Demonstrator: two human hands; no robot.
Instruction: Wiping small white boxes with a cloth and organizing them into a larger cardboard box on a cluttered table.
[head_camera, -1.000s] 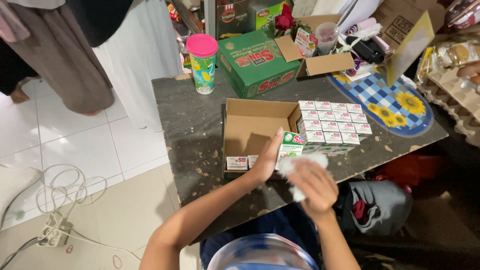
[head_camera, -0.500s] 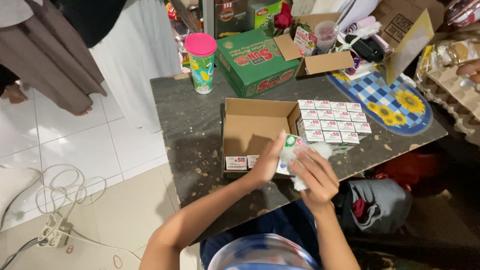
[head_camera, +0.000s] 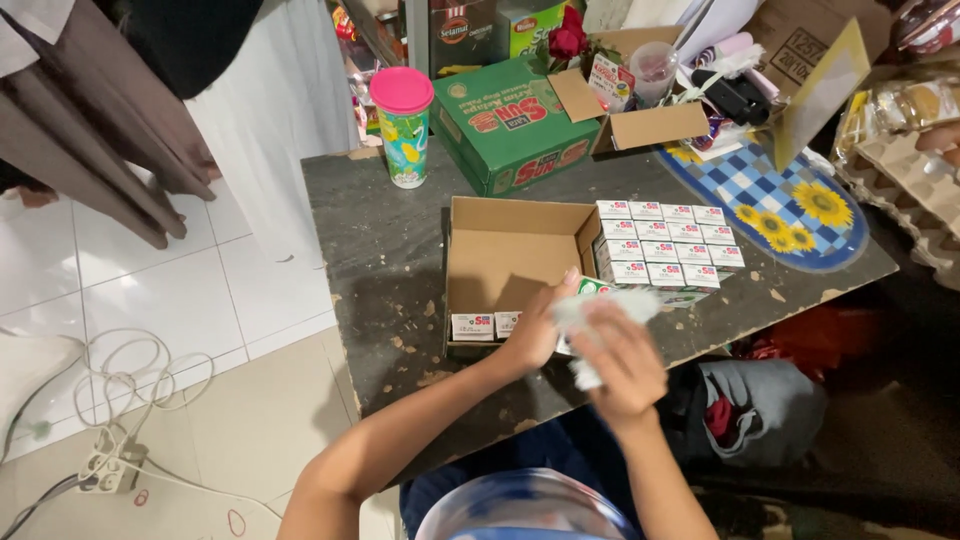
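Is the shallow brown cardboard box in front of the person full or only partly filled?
Partly filled. The shallow brown cardboard box holds rows of small white cartons on its right side only; its left floor is bare.

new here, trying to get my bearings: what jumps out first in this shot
At the dark table's near edge, the left hand and right hand meet over a crumpled white wrapper. Just behind sits an open cardboard box beside rows of small white cartons. A pink-lidded cup stands at the far left corner.
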